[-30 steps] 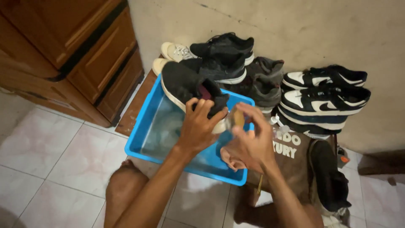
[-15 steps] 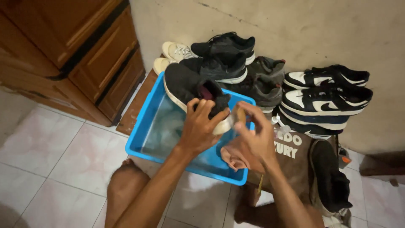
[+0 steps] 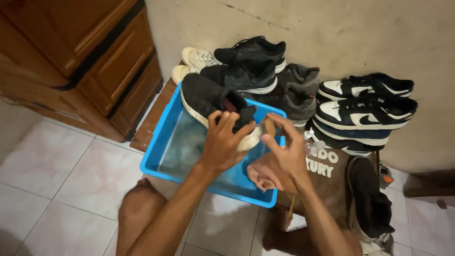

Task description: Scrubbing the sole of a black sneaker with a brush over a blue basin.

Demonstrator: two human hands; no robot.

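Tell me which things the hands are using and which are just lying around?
In use: left hand holding the black shoe; right hand holding a small brush; blue tub.
Lying about: black-and-white sneakers, grey shoes, wooden cabinet.

From my remote seat I count one blue tub, one dark shoe held over it, and one small brush. Against the wall: two black shoes, two cream shoes, two grey shoes, three black-and-white sneakers. One brown bag beside them.
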